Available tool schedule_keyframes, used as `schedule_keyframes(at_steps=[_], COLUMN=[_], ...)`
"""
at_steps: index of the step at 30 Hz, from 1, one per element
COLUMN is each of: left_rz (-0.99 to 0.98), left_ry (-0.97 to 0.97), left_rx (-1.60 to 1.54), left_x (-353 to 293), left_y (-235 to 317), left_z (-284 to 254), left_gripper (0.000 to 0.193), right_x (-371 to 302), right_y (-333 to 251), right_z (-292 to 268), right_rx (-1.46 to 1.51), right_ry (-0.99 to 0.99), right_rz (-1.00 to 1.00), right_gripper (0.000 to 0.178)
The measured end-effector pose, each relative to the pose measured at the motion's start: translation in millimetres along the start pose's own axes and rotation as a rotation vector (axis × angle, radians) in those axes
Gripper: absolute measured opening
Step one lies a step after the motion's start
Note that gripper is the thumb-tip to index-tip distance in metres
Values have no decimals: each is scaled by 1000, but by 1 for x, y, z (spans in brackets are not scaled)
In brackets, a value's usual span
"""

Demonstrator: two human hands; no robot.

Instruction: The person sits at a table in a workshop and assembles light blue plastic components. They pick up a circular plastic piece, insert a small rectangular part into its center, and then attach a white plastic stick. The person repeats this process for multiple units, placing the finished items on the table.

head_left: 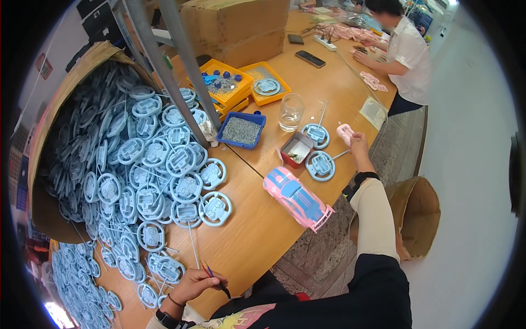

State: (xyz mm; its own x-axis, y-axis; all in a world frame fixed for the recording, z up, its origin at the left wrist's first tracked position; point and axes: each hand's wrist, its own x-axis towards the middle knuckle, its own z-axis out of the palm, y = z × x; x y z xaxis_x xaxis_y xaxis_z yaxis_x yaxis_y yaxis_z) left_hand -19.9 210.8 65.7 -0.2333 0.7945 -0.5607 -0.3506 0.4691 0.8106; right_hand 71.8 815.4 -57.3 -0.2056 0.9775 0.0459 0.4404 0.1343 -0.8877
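Note:
My left hand [201,282] is at the lower edge, fingers closed around a slim dark tool [223,289] with red and blue showing at its upper end; its exact kind cannot be made out. Stretched out over the table's right edge, my right hand [359,147] pinches a small pale pink plastic part [345,133]. Close to that hand lie two light blue toy steering wheels [320,165], each with a thin rod. A pink and blue toy car [296,197] sits at the table's near edge. Beside the wheels stands a red box [296,149] with small pieces inside.
A large carton [90,49] spills a heap of blue steering wheels [148,203] across the left. Metal posts [189,71] rise beside a blue tray of screws [241,131]. Behind stand a water glass [291,112] and yellow trays [276,98]. A co-worker [408,52] sits far right.

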Motion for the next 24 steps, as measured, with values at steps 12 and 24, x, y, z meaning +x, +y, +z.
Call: schedule_keyframes(at_steps=[12, 24], left_rz=[-18, 280], left_ry=[7, 175], left_rx=[-93, -8], left_x=[11, 3], left_y=[7, -17], left_z=[1, -8], left_gripper=[23, 30], right_x=[-38, -478], right_y=[-83, -137], right_z=[-27, 5], right_rx=[153, 487], right_ry=[-336, -1371], right_rz=[152, 243], right_gripper=[22, 45])
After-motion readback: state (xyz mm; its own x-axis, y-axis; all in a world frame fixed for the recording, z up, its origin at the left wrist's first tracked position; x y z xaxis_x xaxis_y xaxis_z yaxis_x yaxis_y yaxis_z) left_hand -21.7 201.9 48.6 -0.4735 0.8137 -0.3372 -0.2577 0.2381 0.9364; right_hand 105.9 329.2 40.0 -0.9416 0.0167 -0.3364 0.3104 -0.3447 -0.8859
